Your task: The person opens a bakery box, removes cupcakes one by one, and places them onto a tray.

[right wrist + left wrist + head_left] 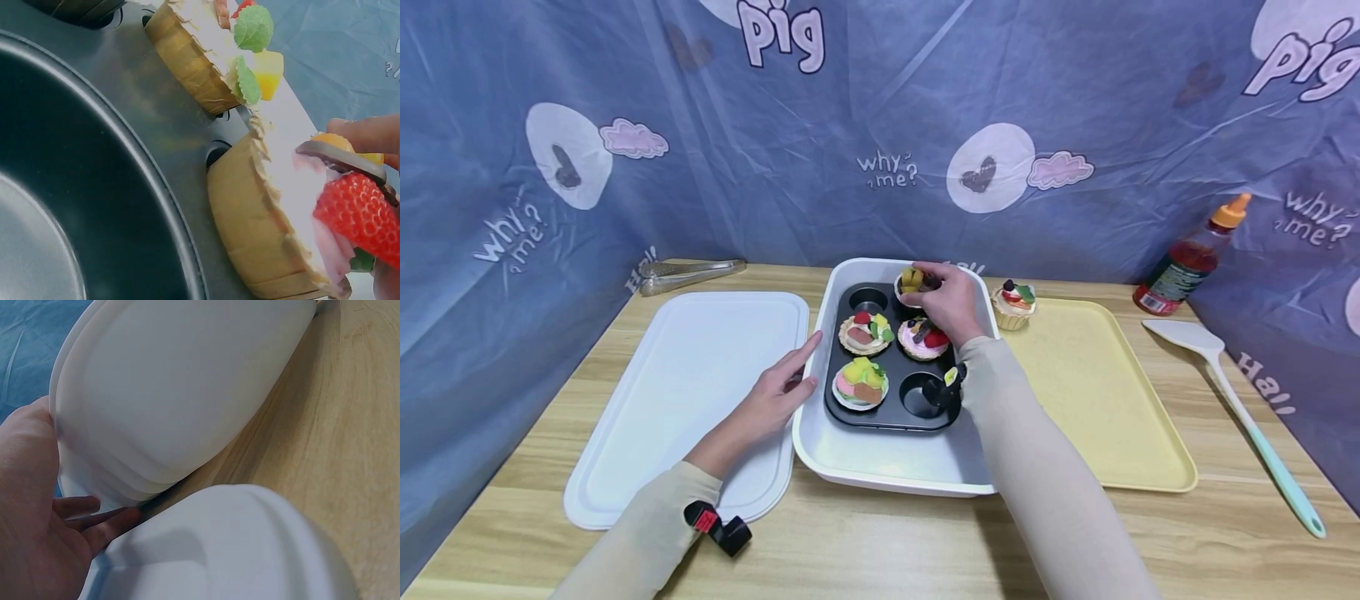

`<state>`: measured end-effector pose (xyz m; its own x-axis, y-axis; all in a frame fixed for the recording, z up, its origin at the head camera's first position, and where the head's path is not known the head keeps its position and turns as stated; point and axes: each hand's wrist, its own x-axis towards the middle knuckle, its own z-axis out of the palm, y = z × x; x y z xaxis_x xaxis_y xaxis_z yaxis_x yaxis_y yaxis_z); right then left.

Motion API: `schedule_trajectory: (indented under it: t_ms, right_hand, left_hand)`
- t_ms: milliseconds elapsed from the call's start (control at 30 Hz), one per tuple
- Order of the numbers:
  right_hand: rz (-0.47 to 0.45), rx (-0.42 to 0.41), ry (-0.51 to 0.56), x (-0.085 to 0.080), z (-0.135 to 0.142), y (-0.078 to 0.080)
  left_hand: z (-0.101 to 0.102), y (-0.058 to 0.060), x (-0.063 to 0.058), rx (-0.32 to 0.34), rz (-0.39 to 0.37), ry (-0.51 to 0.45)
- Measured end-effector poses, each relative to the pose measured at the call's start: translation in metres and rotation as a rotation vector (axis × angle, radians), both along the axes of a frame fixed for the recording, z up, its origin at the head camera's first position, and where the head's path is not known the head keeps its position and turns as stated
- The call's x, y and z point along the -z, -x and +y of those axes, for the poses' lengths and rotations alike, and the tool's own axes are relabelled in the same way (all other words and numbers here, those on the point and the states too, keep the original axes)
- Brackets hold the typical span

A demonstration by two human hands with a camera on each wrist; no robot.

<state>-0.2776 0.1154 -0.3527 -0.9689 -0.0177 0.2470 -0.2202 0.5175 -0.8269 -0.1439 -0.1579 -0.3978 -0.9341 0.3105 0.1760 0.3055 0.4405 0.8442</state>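
My right hand (953,304) grips a cupcake with a yellow and brown topping (912,280) between thumb and fingers, at the back right cup of a dark muffin pan (891,417). Just in front of it sits a pink-cream cupcake with a strawberry (923,340); its wrapper and cream fill much of the right wrist view. Two more fruit-topped cupcakes (860,384) occupy the pan's left column. The pan lies inside a white basin (895,477). With fingers extended, my left hand (778,387) touches the basin's left side; the left wrist view has its fingers against the outer wall.
Left of the basin lies a white tray (700,375); metal tongs (692,273) are behind it. On the right are a yellow tray (1105,392), a cupcake with berries (1013,305) at its back corner, a sauce bottle (1187,258) and a spatula (1240,400).
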Motion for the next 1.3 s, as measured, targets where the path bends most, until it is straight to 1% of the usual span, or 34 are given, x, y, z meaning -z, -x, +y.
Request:
schedule_trajectory:
  t_ms: [300, 400, 633, 933, 1300]
  right_hand:
    - [-0.031, 0.009, 0.036, -0.003, 0.002, 0.000]
    - [-0.033, 0.004, 0.053, -0.004, 0.002, 0.000]
    - [-0.021, 0.009, 0.045, -0.005, 0.003, -0.001]
    - [-0.001, 0.000, 0.154, -0.008, 0.005, -0.004]
    - [-0.001, -0.023, 0.195, -0.014, 0.005, -0.006]
  left_hand:
    - [0.001, 0.001, -0.001, -0.005, -0.002, -0.001]
    - [0.002, 0.001, -0.001, -0.004, -0.008, -0.006]
    - [0.002, 0.001, -0.001, 0.003, -0.011, -0.007]
    - [0.002, 0.000, -0.001, 0.007, -0.001, 0.004]
    - [0.002, 0.000, 0.001, 0.004, -0.011, -0.011]
